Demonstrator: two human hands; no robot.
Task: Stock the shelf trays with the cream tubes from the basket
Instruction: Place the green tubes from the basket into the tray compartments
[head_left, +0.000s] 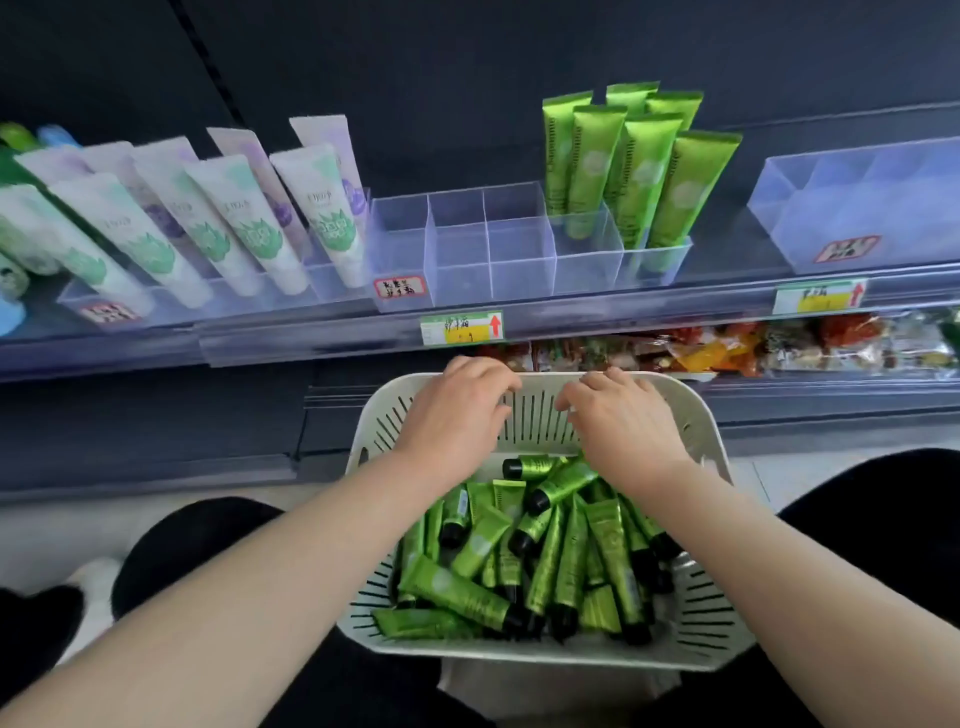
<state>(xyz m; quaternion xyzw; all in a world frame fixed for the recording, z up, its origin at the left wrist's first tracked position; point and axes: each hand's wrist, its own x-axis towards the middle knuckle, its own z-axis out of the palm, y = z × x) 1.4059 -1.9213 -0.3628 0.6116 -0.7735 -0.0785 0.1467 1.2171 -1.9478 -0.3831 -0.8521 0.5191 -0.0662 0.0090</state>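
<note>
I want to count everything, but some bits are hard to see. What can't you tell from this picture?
- Head view: the handwritten label on the clear tray is too small and blurred to read.
- The tubes deep in the basket are buried under the top green tubes, so no full count.
- The left hand and right hand show their backs; the fingertips are hidden.

Green tubes, cream basket

We see metallic green cream tubes (545, 551) with black caps, a slotted cream basket (696, 415), clear trays (519, 260).
</note>
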